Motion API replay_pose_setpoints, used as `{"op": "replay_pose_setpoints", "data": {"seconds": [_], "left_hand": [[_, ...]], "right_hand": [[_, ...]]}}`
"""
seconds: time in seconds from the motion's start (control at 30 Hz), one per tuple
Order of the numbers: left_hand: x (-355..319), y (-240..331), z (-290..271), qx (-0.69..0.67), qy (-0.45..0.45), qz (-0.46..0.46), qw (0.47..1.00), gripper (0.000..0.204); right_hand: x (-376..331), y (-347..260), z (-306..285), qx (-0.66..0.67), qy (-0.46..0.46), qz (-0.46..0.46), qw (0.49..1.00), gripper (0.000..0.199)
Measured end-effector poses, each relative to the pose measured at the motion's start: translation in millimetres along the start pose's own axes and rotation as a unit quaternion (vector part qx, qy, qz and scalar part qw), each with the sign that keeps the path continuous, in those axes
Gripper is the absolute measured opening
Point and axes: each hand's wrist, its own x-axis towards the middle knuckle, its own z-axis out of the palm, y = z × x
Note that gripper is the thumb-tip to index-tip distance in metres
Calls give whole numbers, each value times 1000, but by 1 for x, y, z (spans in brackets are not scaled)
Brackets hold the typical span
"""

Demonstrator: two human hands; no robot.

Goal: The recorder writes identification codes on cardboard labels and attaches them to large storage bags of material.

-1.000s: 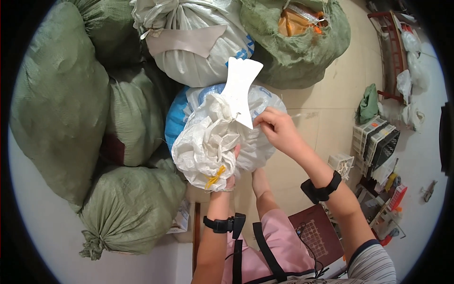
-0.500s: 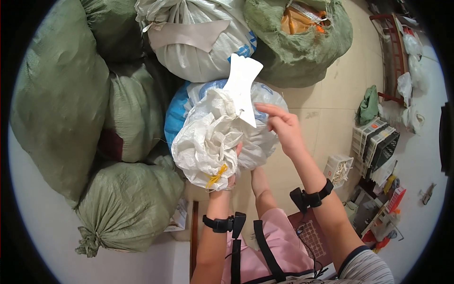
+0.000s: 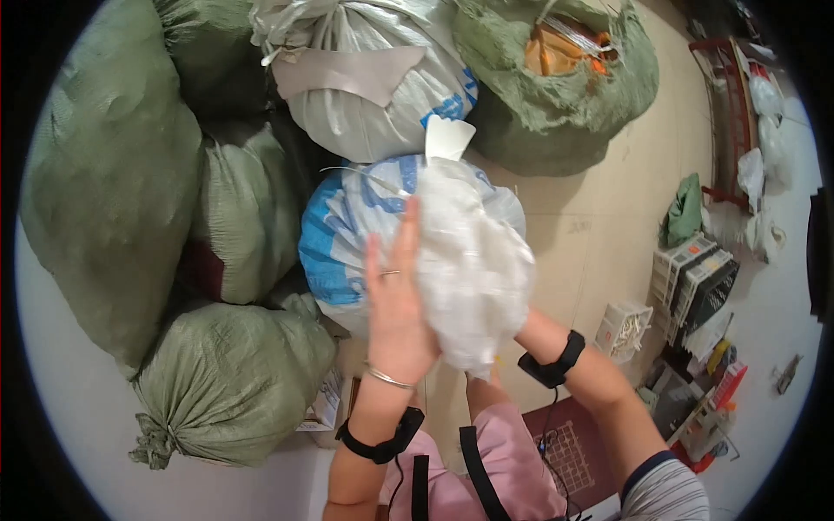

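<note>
In front of me a full blue-and-white woven sack (image 3: 326, 247) sits on the floor. Its loose white mouth (image 3: 473, 269) is lifted toward me and bunched upward. My left hand (image 3: 400, 300) lies along the left side of this cloth, fingers stretched out. Behind the cloth's right edge my right hand disappears; only the wrist (image 3: 532, 334) shows, and its fingers are hidden. A white flat cut piece with a scalloped end (image 3: 447, 139) sticks out beyond the far edge of the cloth, its lower part covered. A thin pale strand (image 3: 365, 175) runs off to the left.
Stuffed green sacks (image 3: 113, 182) crowd the left side. A tied white sack (image 3: 365, 108) bears a greyish cut piece (image 3: 347, 74). Far right stands an open green sack (image 3: 556, 122) with orange contents. Crates (image 3: 691, 273) and a white basket (image 3: 624, 332) line the right wall.
The white sack mouth has been turned up and to the right, now covering most of the white cut piece. My left hand has come into view; my right hand has gone behind the cloth.
</note>
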Motion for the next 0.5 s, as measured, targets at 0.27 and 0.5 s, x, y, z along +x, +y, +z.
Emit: {"op": "replay_pose_setpoints", "data": {"seconds": [0.27,0.5], "left_hand": [[33,9,35,24,29,10,999,50],[26,1,29,-104,-41,-4,994,53]], "right_hand": [[23,5,17,61,46,2,997,58],[-16,0,19,107,78,48,990,56]]}}
